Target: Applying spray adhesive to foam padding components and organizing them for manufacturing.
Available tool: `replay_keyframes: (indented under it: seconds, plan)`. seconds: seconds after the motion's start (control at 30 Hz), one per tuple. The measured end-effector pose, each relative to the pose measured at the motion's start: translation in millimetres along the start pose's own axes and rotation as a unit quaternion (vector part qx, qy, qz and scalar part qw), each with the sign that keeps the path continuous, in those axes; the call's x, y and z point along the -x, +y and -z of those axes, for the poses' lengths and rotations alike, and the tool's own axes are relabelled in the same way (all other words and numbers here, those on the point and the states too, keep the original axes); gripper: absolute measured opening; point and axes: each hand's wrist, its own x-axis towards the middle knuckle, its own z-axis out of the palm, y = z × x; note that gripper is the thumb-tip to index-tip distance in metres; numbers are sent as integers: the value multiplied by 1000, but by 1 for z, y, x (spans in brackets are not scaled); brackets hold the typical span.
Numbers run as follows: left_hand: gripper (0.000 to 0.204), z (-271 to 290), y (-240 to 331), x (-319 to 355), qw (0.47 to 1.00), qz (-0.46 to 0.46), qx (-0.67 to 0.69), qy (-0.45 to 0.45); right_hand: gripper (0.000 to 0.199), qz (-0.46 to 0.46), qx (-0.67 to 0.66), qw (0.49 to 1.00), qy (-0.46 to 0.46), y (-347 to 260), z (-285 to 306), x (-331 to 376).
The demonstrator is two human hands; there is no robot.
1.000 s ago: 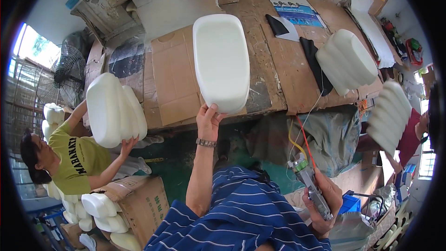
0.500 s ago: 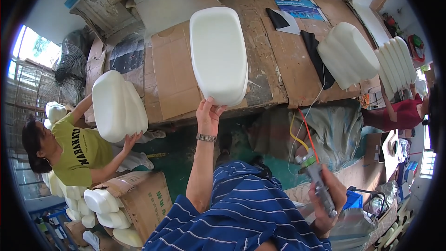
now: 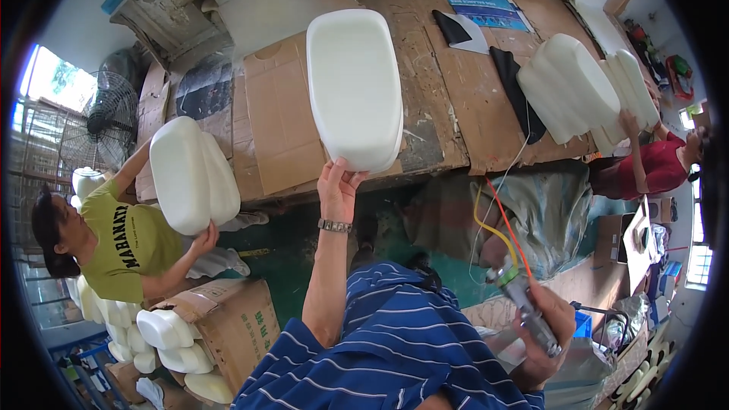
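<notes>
A white, rounded rectangular foam pad (image 3: 355, 83) with a shallow dished top lies on the cardboard-covered table in front of me. It seems to be a stack of at least two. My left hand (image 3: 339, 186), with a watch on its wrist, pinches the pad's near end. In my right hand (image 3: 553, 326) at the lower right is a grey metal spray gun (image 3: 529, 307) with a green ring. A yellow hose (image 3: 497, 235) and a red hose (image 3: 510, 220) run to it. The gun is held away from the pad, pointing up and leftward.
At the left a person in a yellow-green shirt (image 3: 125, 239) holds a foam stack (image 3: 194, 175). A person in red (image 3: 653, 167) handles foam pads (image 3: 632, 87) beside another stack (image 3: 569, 87). Black cloth (image 3: 516, 95) lies on the table (image 3: 425, 53). A cardboard box (image 3: 235, 326) stands lower left.
My right hand has shifted slightly right and down with the spray gun. The person in red has brought the foam pads leftward, next to the right-hand stack. My left hand stays on the pad.
</notes>
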Motion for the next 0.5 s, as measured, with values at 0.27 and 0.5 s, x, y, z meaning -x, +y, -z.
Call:
replay_keyframes:
  seconds: [0.27, 0.5]
  plan:
    - [39, -4, 1, 2, 1000, -20, -18, -4, 57, -11, 86, 992, 91, -9, -11, -18]
    - [53, -19, 3, -4, 999, -44, 20, 13, 60, 17, 13, 996, 88, -12, -15, -26]
